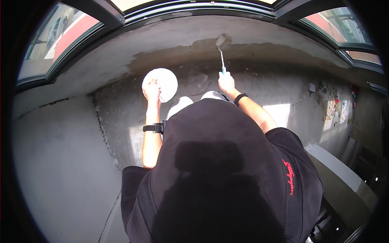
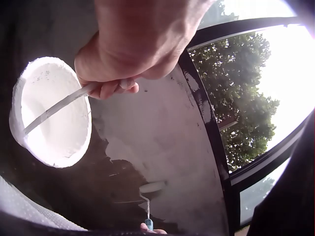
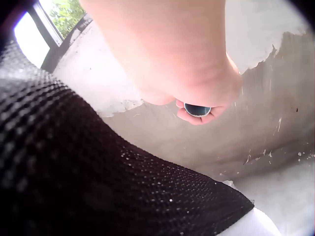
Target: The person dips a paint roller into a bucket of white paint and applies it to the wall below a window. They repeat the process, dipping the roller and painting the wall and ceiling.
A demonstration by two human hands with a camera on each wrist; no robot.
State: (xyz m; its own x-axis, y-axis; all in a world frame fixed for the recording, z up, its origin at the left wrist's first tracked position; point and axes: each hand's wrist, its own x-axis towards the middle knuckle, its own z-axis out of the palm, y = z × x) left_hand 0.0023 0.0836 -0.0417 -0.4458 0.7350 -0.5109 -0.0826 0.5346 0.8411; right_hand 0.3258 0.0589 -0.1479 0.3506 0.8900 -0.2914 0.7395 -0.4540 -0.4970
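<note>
My left hand (image 1: 152, 90) grips the thin handle (image 2: 59, 107) of a white paint bucket (image 1: 160, 83), and the bucket (image 2: 51, 113) hangs from my fingers. My right hand (image 1: 226, 82) is wrapped round the blue grip (image 3: 198, 110) of a small paint roller (image 1: 221, 40). The roller head (image 2: 152, 187) lies against the grey wall below the window, at the edge where pale paint meets the darker patch (image 1: 178, 54). My knees and black clothing fill the lower part of the head view.
Dark window frames (image 1: 194, 9) curve along the top of the wall, with trees (image 2: 241, 88) outside. A bare concrete wall (image 1: 56, 162) lies to the left. Scattered small items (image 1: 334, 103) lie on the floor at the far right.
</note>
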